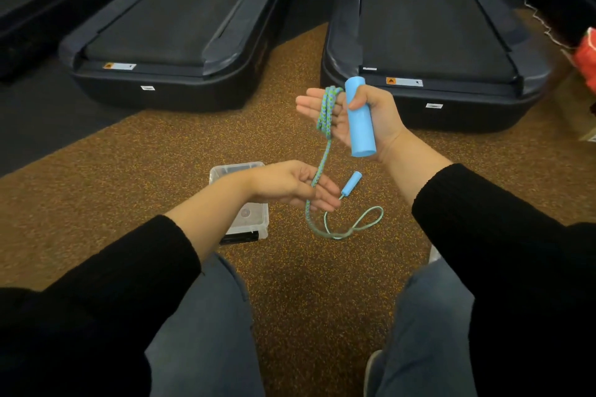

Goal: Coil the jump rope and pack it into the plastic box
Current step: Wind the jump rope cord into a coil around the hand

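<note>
My right hand (358, 116) holds one blue handle (359, 121) upright, its thumb pressed across the handle. Loops of the blue-green braided rope (326, 113) hang over that hand's straight fingers. The rope runs down from there through my left hand (296, 185), which pinches it loosely at the fingertips. Below that hand the rope (345, 229) lies in loose loops on the floor and ends at the second blue handle (352, 183), which lies down there. The clear plastic box (254, 226) sits on the floor under my left wrist, partly hidden.
Two black treadmill decks (180, 42) (429, 51) stand ahead, with a strip of speckled brown rubber floor (290, 267) between them. My knees in blue jeans frame the lower view. A red object (587, 58) sits at the right edge.
</note>
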The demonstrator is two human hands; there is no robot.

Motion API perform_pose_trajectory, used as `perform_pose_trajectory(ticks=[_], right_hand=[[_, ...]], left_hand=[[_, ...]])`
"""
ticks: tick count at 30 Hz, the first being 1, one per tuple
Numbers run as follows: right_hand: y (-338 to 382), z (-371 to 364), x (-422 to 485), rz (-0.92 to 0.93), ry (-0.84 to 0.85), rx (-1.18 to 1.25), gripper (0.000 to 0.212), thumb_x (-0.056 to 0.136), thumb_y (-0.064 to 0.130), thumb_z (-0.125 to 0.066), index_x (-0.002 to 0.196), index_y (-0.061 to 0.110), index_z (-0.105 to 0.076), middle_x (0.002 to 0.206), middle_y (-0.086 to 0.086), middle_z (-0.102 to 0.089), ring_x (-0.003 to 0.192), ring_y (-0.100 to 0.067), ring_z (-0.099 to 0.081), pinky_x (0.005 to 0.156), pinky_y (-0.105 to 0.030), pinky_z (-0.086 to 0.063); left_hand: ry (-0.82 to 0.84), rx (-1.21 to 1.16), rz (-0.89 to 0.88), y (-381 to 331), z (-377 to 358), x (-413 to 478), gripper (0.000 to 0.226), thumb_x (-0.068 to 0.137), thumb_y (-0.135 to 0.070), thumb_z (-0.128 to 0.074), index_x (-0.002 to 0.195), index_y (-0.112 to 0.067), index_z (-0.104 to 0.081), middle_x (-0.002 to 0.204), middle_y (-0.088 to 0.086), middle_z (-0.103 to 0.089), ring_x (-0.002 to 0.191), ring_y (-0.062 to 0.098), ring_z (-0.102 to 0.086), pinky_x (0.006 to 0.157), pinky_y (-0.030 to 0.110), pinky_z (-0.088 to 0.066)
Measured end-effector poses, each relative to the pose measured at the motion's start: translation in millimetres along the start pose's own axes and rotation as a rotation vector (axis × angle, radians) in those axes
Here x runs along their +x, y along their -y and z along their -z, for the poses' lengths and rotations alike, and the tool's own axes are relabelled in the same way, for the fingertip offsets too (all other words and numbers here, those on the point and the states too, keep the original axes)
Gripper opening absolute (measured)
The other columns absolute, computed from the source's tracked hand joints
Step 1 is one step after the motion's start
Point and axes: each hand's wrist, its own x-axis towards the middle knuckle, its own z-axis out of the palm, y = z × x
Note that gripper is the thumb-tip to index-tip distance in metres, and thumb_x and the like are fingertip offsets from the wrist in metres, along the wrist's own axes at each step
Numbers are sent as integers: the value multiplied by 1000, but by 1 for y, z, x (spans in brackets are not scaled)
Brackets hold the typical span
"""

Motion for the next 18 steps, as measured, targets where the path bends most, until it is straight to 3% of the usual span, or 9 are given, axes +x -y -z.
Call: perform_pose_trajectory(ticks=[3, 7, 10, 15, 18], right_hand=[[-3, 5, -1, 1, -60, -17, 107, 35, 14, -75, 133, -11, -41, 136, -30, -49, 126, -40, -51, 109, -41, -40], [-9, 14, -5, 7, -121, -59, 98, 31, 16, -75, 122, -9, -51, 130, -28, -55, 124, -38, -54, 111, -41, -38], [-12, 17, -10, -5, -158, -74, 95, 31, 14, -74, 120, -10, -52, 126, -27, -59, 121, -38, -56, 109, -41, -40], [-18, 16, -16, -28, -221, -121, 70, 48, 8, -54, 116, -7, -55, 122, -25, -60, 120, -35, -56, 109, -40, -39], [-24, 15, -19, -43, -221, -167, 70, 50, 8, -50, 118, -6, -55, 124, -25, -59, 118, -34, -57, 108, -40, -40]], left_hand=[[79, -7, 28, -4, -1, -8, 40, 87, 16, -41, 110, -10, -60, 102, -3, -73, 97, 8, -69, 80, 20, -54], [179, -45, 37, -12, 0, -18, 41, 85, 20, -43, 108, -9, -62, 103, 2, -73, 95, 12, -70, 87, 25, -54], [194, -75, 34, -19, 7, -25, 43, 84, 20, -43, 110, -8, -62, 104, 6, -73, 94, 15, -71, 83, 24, -56], [152, 25, 45, -40, 19, -37, 35, 82, -3, -58, 116, -13, -61, 107, 3, -73, 78, 10, -73, 62, 15, -55], [118, 136, 75, -51, 23, -42, 39, 80, -13, -58, 119, -16, -59, 109, 0, -72, 72, 7, -72, 60, 14, -55]])
